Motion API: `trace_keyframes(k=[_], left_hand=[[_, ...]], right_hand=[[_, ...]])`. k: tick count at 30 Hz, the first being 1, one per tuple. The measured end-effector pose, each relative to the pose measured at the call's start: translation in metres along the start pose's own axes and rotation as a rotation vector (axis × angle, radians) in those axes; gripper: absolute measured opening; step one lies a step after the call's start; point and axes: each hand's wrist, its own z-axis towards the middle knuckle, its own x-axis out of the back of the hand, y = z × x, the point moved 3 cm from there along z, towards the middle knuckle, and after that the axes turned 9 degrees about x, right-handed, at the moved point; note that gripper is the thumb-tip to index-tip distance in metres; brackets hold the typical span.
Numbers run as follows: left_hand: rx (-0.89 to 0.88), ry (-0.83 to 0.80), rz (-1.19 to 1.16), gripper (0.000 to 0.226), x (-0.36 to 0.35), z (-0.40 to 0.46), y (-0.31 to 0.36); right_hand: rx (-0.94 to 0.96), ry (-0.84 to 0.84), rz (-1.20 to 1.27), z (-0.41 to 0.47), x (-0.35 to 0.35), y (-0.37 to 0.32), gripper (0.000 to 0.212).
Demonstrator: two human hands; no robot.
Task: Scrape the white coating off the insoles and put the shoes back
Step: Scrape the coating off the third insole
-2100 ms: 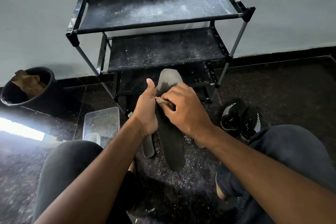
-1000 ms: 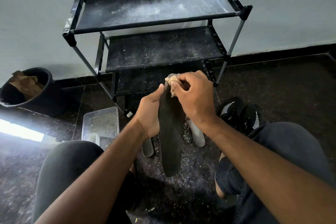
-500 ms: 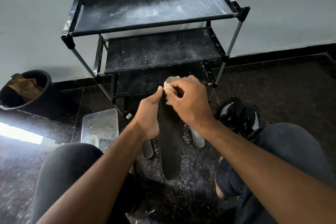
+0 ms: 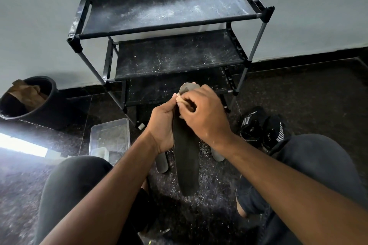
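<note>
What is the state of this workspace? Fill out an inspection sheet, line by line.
Surface: dark speckled floor, strewn with white scrapings under the hands.
Job's things: dark insole held upright, pale coating left at its top end; two more insoles on the floor; pair of black shoes at the right.
Clutter: clear plastic container; black bucket with brown paper.
Hands: left hand grips the insole's edge; right hand pinches a small tan scraper against it.
Cables: nothing seen.
Surroundings: black three-tier shoe rack, dusted white, against a pale wall.
</note>
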Motion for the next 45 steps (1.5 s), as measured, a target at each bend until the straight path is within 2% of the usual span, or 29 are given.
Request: trace_keyframes(k=[5,11,16,21,26,31,36,41,45], left_hand=[[0.003,-0.071,0.015,0.056,-0.009,-0.004,-0.005],[0.014,-0.01,0.021,0.057,-0.005,-0.003,-0.003],[0.023,-0.043,0.045,0.06,-0.01,-0.004,-0.006],[0.021,-0.005,0.047,0.062,-0.01,-0.005,-0.004],[0.02,-0.019,0.054,0.06,-0.012,-0.006,-0.006],[0.019,0.005,0.047,0.06,-0.007,-0.004,-0.003],[0.029,-0.046,0.046,0.063,-0.013,-0.006,-0.006],[0.017,-0.021,0.052,0.06,-0.012,-0.008,-0.005],[0.02,-0.026,0.051,0.061,-0.013,-0.007,-0.005]], right_hand=[[-0.127,0.144,-0.026,0.012,0.017,0.021,0.006],[0.024,0.001,0.003,0.003,-0.002,0.01,0.01],[-0.066,0.12,-0.067,0.013,0.013,0.026,0.011],[0.079,-0.05,-0.09,0.004,-0.002,0.008,0.012],[-0.03,0.097,-0.148,0.013,0.013,0.025,0.011],[0.095,-0.037,-0.126,0.003,-0.002,0.01,0.011],[-0.053,0.12,-0.154,0.016,0.014,0.032,0.009],[0.051,-0.023,-0.113,0.005,0.003,0.013,0.012],[-0.006,0.05,-0.14,0.012,0.01,0.024,0.01]])
